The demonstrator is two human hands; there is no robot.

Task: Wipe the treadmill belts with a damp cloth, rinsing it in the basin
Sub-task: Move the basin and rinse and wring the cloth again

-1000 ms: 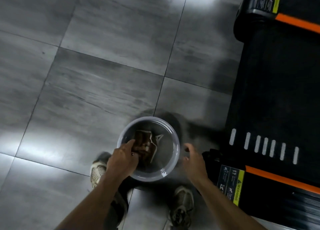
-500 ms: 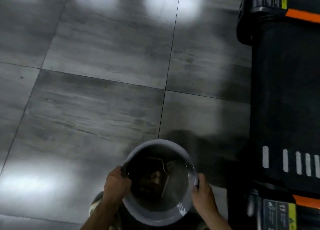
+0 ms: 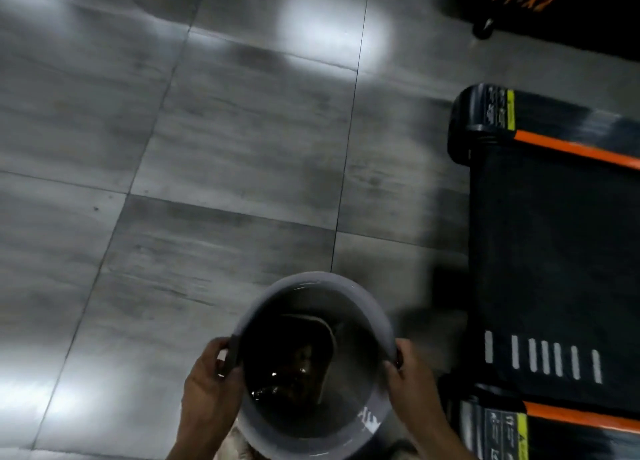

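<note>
A round grey basin (image 3: pixel 346 288) is held up in front of me, low in the frame. My left hand (image 3: pixel 207 394) grips its left rim and my right hand (image 3: pixel 412 387) grips its right rim. Inside, a dark brownish cloth (image 3: pixel 304 355) lies soaking in murky water. The treadmill belt (image 3: pixel 554 269), black with white stripes, runs along the right side, flanked by orange-trimmed side rails (image 3: pixel 575 149).
Glossy grey floor tiles (image 3: pixel 207 182) with bright light reflections fill the left and middle. A second black machine (image 3: pixel 540 6) with orange lettering stands at the top right. A rail end with a yellow warning label (image 3: pixel 512 428) is at the bottom right.
My left hand came out of the basin and my right hand came in from beside it. Both took hold of the rim and the basin rose off the floor. The view shifted.
</note>
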